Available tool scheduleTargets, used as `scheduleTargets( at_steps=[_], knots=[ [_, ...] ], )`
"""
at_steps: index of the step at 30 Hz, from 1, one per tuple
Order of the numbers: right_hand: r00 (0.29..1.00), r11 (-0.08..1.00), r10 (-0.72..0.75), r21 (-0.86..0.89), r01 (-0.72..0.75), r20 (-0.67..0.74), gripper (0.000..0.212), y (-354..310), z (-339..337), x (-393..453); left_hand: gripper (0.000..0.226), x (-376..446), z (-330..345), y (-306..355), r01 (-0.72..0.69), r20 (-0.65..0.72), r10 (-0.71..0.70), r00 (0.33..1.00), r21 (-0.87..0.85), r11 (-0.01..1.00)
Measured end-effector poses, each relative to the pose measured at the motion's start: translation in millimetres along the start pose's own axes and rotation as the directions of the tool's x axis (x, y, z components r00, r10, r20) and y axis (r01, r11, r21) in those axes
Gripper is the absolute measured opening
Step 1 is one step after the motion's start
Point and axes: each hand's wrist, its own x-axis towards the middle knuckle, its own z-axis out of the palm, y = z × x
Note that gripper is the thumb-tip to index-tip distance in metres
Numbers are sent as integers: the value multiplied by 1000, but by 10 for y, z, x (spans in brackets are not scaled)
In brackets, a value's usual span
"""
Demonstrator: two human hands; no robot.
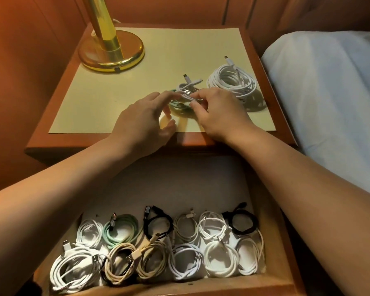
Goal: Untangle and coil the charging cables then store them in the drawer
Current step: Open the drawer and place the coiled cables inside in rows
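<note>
Both hands work over a small tangle of cables (185, 94) on the counter (120, 92) — a grey-white cable lying across a mint-green coil. The right hand (218, 116) pinches the grey-white strand near a plug; its fingertips hide the exact contact. The left hand (145, 122) reaches in with fingers loosely bent, tips at the cable; whether it actually grips cannot be told. The green coil is partly hidden under both hands. A large white coil (233, 82) sits just beside the tangle, toward the bed (329, 92). A brass lamp (110, 50) stands at the back left, its top cut off. Below, the open drawer (273, 231) holds two rows of coiled cables (158, 242) — its near corners are cut off by the forearms.
</note>
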Motion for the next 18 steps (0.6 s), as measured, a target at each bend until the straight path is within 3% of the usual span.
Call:
scheduleTargets(
  at_steps=[9, 14, 18],
  knots=[
    [995, 979, 37, 204, -17, -91, 19, 43, 6, 1, 64, 52, 69, -42, 77, -3, -77, 997, 50, 996],
    [981, 958, -10, 281, 66, -196, 20, -17, -102, -22, 41, 66, 5, -60, 42, 23, -42, 999, 18, 999],
    [987, 954, -73, 278, 112, -146, 21, -61, -235, -90, 24, 51, -53, -103, -27, -28, 27, 999, -8, 1000]
  ],
)
